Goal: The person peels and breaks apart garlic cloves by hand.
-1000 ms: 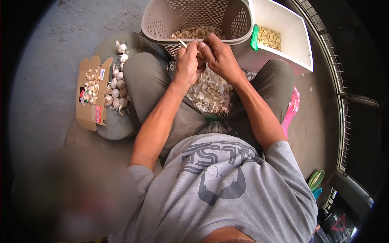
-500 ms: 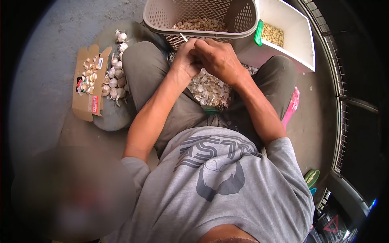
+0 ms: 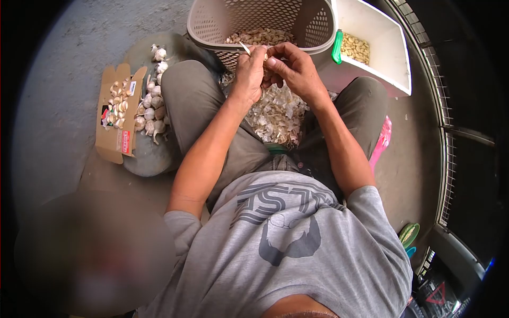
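Note:
My left hand (image 3: 248, 77) is closed around a small knife, whose thin pale blade (image 3: 244, 48) sticks out past the fingers, tip up and to the left. My right hand (image 3: 299, 71) meets it, thumb and forefinger pinching a garlic clove (image 3: 266, 56) that is mostly hidden by the fingers. Both hands are over the near side of the grey-brown plastic basket (image 3: 254, 46), which has garlic cloves (image 3: 262, 36) in the bottom. Below the hands, between my legs, lies a heap of papery garlic skins (image 3: 275, 116).
Left of my knee, whole garlic bulbs (image 3: 157, 100) lie on a round grey surface beside an open cardboard box (image 3: 112, 143) with loose cloves. A white box (image 3: 392, 58) with peeled cloves stands right of the basket, a green handle (image 3: 337, 46) at its edge. Pink plastic (image 3: 380, 139) lies by my right leg.
My hands have parted slightly, and the right hand has turned so its thumb and fingertips now show. The blade has shifted a little right. Basket, boxes and bulbs stay in place.

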Available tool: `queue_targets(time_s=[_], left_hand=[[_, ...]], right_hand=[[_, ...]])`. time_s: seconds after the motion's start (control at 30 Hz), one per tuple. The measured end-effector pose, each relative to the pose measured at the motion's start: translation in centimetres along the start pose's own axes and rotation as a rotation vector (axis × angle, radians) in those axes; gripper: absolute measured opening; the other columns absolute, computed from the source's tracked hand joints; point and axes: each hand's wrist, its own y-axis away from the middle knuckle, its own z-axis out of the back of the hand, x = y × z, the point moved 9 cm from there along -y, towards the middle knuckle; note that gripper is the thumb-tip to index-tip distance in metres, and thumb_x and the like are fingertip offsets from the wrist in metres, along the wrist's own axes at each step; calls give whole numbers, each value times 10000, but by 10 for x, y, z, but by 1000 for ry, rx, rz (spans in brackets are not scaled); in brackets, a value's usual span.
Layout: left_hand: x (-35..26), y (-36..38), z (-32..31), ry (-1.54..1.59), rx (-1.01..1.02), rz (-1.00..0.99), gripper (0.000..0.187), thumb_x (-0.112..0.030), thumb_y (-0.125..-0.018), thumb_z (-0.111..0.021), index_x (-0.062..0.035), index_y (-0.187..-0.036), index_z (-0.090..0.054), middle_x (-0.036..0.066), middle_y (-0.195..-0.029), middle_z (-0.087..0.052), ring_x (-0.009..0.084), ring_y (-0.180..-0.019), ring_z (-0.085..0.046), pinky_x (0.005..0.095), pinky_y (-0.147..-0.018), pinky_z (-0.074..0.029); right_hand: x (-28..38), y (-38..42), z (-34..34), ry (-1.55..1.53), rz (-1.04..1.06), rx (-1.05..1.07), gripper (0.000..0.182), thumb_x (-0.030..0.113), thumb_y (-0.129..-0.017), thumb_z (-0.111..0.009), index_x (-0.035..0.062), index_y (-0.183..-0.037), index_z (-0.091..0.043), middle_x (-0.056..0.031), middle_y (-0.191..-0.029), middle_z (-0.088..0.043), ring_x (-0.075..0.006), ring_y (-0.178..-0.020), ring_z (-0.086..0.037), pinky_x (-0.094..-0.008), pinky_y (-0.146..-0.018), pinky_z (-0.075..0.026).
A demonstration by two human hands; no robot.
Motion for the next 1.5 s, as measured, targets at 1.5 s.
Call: queue_targets(time_s=[1.5], left_hand=[[-5, -8, 7, -150, -11, -144, 295, -354, -1047, -589, -63, -1001, -615, -5, -813, -585, 91, -565, -566, 248, -431, -474]], right_hand=[[16, -8, 13, 559, 170, -244, 203, 181, -1038, -594, -14, -1091, -575, -218, -836, -686, -293, -748, -678, -407, -685, -519]])
